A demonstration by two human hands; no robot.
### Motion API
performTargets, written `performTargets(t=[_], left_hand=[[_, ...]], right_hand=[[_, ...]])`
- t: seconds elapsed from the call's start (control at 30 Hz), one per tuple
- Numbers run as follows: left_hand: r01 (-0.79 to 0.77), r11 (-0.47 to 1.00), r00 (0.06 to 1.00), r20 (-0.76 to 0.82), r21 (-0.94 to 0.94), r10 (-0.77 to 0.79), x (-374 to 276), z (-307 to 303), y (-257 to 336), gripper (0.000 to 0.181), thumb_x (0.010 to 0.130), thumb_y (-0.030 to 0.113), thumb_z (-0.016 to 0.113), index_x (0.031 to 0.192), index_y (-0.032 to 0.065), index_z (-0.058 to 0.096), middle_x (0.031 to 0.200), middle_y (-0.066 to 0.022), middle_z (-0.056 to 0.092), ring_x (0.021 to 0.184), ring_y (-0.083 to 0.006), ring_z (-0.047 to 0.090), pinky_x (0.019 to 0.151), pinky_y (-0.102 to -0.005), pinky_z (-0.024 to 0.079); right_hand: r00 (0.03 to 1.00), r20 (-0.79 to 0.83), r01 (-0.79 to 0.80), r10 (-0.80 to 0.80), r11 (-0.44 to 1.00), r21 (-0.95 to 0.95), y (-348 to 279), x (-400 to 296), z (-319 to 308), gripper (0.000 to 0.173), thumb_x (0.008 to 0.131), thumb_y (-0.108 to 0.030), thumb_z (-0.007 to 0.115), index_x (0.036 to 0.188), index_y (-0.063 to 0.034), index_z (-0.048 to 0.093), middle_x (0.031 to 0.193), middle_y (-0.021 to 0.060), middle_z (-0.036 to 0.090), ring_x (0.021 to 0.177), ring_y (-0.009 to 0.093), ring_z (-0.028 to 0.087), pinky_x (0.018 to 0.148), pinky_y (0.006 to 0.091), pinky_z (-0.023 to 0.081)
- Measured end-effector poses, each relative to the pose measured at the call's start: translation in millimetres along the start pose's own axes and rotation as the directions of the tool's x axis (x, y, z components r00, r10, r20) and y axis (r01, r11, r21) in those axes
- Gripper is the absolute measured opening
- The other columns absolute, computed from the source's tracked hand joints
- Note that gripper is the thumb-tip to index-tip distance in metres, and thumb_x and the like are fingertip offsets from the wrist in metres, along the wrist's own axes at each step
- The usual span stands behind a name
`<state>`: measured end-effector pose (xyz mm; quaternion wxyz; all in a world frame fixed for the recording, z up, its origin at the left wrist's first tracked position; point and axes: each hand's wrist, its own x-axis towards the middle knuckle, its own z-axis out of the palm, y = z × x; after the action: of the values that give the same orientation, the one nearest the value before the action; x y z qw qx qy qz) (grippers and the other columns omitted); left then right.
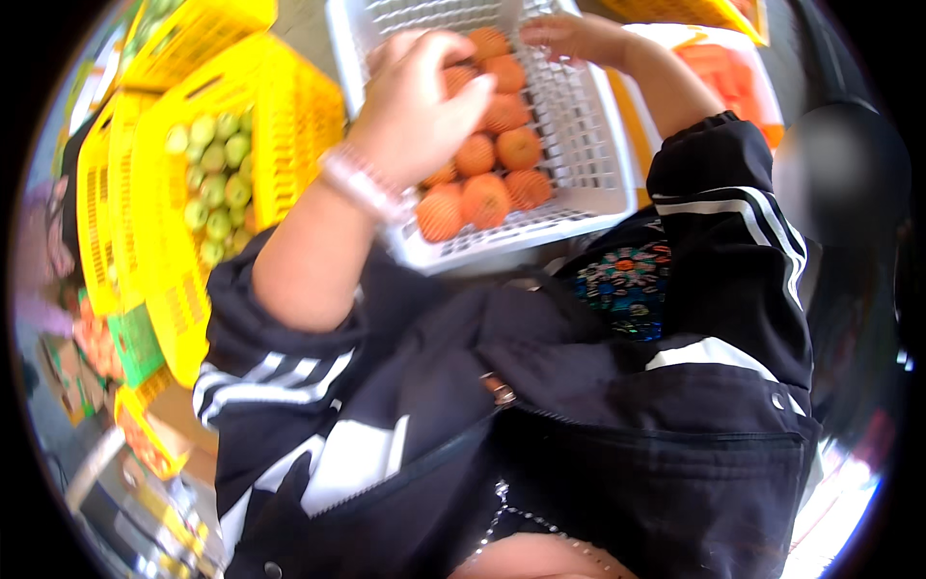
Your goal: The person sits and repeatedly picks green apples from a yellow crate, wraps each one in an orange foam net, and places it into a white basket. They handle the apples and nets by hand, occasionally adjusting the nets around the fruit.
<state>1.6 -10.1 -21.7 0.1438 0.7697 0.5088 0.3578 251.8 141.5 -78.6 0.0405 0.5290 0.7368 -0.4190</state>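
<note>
A white plastic crate lies before me, with orange-coloured round fruit in its left and middle part. Several fruits wear ribbed, net-like sleeves. My left hand, with a pale band on its wrist, is over the crate's left side. Its thumb and fingers are spread around a fruit; whether it grips this fruit cannot be told. My right hand, blurred, is over the crate's far right part, fingers apart, near the upper fruits, with nothing seen in it.
Yellow plastic crates stand at the left, one holding green round fruit. Right of the white crate is a white container with orange contents. Further boxes of fruit are at the lower left. A dark rounded object stands at the right.
</note>
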Motion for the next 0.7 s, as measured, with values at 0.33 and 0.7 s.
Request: performTargets(t=[0.33, 0.7], left_hand=[[0.093, 0.99, 0.974, 0.215, -0.106, -0.069, 9, 11, 20, 0.03, 0.083, 0.013, 0.071, 0.109, 0.0025, 0.061, 0.124, -0.0177, 0.055, 0.119, -0.0342, 0.049, 0.106, -0.0423, 0.037], [0.142, 0.984, 0.959, 0.23, 0.104, -0.162, -2, 37, 6, 0.033, 0.083, 0.018, 0.072, 0.11, 0.0033, 0.061, 0.124, -0.0177, 0.053, 0.12, -0.0357, 0.045, 0.106, -0.0445, 0.036]], right_hand=[[0.668, -0.289, -0.346, 0.686, 0.63, 0.695, 358, -178, -35, 0.049, 0.091, -0.045, 0.062, 0.127, -0.013, 0.06, 0.106, 0.0048, 0.065, 0.102, 0.017, 0.058, 0.079, 0.037, 0.049], [0.922, -0.2, -0.111, 0.331, 0.721, 0.684, 266, -77, 26, 0.044, 0.092, -0.042, 0.064, 0.125, -0.0123, 0.065, 0.122, 0.0029, 0.065, 0.11, 0.017, 0.058, 0.095, 0.0353, 0.044]])
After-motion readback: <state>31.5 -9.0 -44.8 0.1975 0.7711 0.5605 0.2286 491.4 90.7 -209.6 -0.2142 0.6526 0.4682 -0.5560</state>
